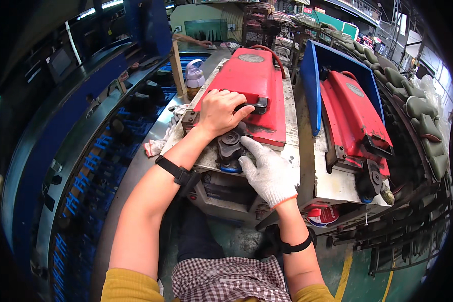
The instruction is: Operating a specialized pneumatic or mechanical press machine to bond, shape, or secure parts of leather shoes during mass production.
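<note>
My bare left hand (220, 111) is closed around the black handle (259, 106) at the front of a red machine cover (241, 75). Below it, a dark rounded piece (230, 142) with a ringed top and a blue base (231, 167) sits at the machine's front. My right hand (270, 172), in a white knit glove with an orange cuff edge, is at this piece's right side. Its thumb and forefinger are apart, with their tips at or very near the piece; the other fingers are partly hidden.
A second red-covered machine (352, 110) with a blue surround (312, 85) stands at right. Beyond it, a rack holds several olive-green shoe-shaped pieces (422, 108). At left runs a line with blue racks (88, 166). A lidded bottle (194, 75) and another person's hand (205, 44) are farther back.
</note>
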### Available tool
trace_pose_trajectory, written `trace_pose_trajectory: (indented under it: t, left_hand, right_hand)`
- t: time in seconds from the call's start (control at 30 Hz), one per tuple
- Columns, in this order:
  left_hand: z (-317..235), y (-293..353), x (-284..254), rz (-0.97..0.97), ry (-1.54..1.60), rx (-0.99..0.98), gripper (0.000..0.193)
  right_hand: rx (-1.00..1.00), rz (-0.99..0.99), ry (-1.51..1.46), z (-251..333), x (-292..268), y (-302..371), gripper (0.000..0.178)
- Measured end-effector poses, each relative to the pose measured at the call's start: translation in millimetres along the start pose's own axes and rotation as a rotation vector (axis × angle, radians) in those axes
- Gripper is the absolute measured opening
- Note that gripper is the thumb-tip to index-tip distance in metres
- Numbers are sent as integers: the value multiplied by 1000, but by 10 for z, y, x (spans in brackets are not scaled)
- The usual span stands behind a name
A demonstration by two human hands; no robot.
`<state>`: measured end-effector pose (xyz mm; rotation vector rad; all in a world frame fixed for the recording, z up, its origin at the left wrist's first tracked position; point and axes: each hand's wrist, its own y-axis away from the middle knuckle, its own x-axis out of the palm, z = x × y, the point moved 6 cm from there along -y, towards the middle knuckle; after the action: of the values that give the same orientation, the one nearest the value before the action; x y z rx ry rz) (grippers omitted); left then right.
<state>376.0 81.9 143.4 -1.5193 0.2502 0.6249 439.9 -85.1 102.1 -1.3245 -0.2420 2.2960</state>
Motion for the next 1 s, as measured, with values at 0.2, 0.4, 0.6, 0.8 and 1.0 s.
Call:
trace_pose_trajectory:
  t: [0.2,0.4,0.6,0.8,1.0]
  left_hand:
    - [-21,-5,-34,-34,35,1,30]
    - [-22,7,-60,-62,42,-15,28]
    - [-13,15,-41,-61,51,-28,27]
    - [-1,21,-15,-35,47,-51,29]
    - [-7,22,-36,-70,53,-30,28]
  right_hand:
    - [-35,-28,-106,-46,30,16,44]
    - [-10,-31,-161,-45,46,20,43]
    - [-12,-42,-153,-15,8,33,42]
    - [-52,-78,-166,-19,15,36,41]
    - [-57,-74,-170,-26,22,30,41]
